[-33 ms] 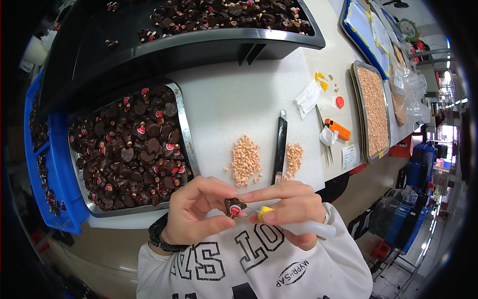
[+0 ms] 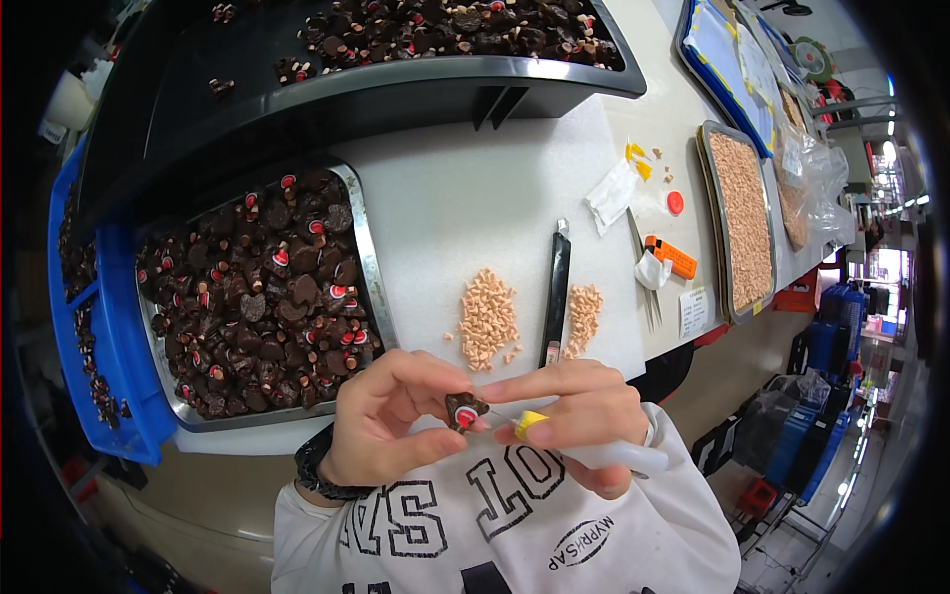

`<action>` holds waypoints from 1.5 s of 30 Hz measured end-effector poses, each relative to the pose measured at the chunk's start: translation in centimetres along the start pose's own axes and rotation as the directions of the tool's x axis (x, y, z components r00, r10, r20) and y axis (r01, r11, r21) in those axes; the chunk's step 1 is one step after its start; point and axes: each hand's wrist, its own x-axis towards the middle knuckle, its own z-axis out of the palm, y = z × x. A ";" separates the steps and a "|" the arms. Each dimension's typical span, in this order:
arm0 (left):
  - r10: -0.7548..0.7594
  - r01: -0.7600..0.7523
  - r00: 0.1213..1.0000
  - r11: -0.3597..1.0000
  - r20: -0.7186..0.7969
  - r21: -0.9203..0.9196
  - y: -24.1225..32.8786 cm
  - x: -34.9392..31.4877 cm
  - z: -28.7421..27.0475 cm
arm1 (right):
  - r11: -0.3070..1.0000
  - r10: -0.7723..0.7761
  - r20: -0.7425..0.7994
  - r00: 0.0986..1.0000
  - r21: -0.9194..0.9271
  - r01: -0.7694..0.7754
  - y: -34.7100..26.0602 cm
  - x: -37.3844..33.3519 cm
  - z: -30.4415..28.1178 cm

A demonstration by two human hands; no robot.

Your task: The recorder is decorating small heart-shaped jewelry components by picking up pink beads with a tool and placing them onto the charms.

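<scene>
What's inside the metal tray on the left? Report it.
The metal tray holds heaped dark brown pieces, several with red-and-white round parts. The heap hides its floor; the left hand covers its near right corner.

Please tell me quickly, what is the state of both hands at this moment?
Left hand: closed, holding a small dark brown piece with a red-and-white disc.
Right hand: closed, holding a whitish tube with a yellow collar.

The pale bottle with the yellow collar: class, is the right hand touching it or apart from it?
Touching. The head view shows the right hand closed around the pale bottle, its yellow collar peeking out on one side.
</scene>
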 end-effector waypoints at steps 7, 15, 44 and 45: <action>0.207 -0.212 0.976 0.974 -0.065 -0.078 -0.4 -0.2 -0.6 | 0.966 0.072 -0.167 0.983 -0.232 -0.110 -0.4 -1.5 -1.2; 0.193 -0.196 0.980 0.979 -0.045 -0.062 -0.2 -0.4 -0.5 | 0.725 0.302 -0.060 0.951 -0.633 -0.270 0.2 -1.6 -0.5; -0.161 0.024 0.964 0.842 0.210 0.539 0.9 1.1 1.1 | 0.926 0.176 0.011 0.984 -0.342 -0.162 -0.8 0.4 -0.3; -0.182 0.035 0.960 0.830 0.212 0.556 1.1 1.3 1.2 | 0.926 0.176 0.011 0.984 -0.342 -0.162 -0.8 0.3 -0.3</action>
